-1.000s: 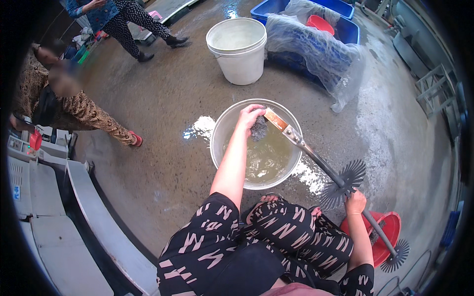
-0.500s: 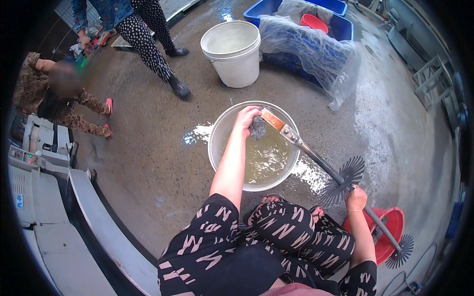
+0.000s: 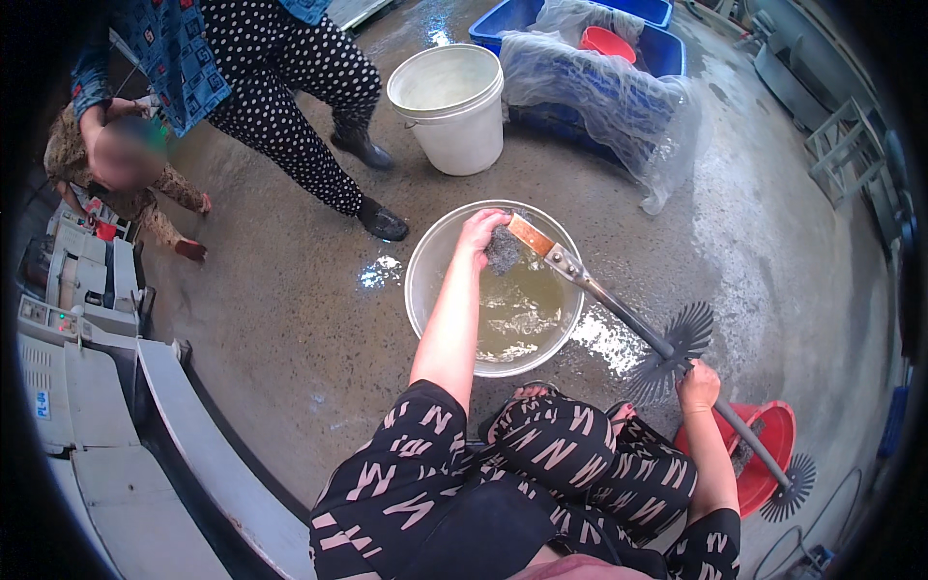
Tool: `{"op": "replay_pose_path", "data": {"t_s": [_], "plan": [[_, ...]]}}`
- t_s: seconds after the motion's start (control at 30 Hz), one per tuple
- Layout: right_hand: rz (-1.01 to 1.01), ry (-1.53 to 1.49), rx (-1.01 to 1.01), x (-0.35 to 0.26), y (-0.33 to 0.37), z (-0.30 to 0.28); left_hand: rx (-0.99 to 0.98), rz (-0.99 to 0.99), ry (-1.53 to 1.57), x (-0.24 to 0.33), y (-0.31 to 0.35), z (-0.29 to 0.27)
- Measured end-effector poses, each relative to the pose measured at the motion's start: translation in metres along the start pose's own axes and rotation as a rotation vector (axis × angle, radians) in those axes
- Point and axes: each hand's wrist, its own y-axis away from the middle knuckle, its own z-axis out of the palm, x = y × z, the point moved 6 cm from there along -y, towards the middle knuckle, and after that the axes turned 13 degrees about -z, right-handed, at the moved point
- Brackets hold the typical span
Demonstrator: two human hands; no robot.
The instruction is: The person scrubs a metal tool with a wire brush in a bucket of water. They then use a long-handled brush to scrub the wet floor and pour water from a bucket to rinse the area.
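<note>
A metal shaft (image 3: 622,317) slants from above the water-filled white tub (image 3: 416,311) down to the right. Near its middle sits a toothed fan-like disc (image 3: 688,333), with a smaller toothed disc (image 3: 791,489) at the low end. My right hand (image 3: 698,387) is wrapped round the shaft just below the larger disc. At the upper end, a flat orange-brown piece (image 3: 531,235) is bolted on. My left hand (image 3: 480,235) is closed on a grey scouring pad (image 3: 503,253) beside that piece's tip, over the tub. Its fingertips are partly hidden behind the pad.
A red bucket (image 3: 781,425) stands under the shaft's low end. Farther off are a white bucket (image 3: 452,130) and a blue crate (image 3: 667,53) draped with plastic film. Grey machinery (image 3: 106,396) lines the left. Two people are at the upper left, one walking.
The person in dotted trousers has stepped nearer and to the right, toward the tub. The crouching person has shifted slightly. My hands, the pad and the shaft have hardly moved.
</note>
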Motion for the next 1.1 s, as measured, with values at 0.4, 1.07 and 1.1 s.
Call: {"op": "replay_pose_path", "data": {"t_s": [0.4, 1.07, 1.1], "plan": [[-0.018, 0.002, 0.012, 0.001, 0.0, 0.001, -0.021, -0.022, -0.003, -0.004, -0.012, -0.009], [-0.036, -0.015, 0.046, 0.0, -0.002, -0.003, -0.018, -0.091, 0.043, -0.002, -0.007, -0.001], [-0.034, -0.01, 0.04, 0.0, -0.002, -0.004, -0.025, -0.1, 0.044, -0.003, -0.009, 0.0]]}}
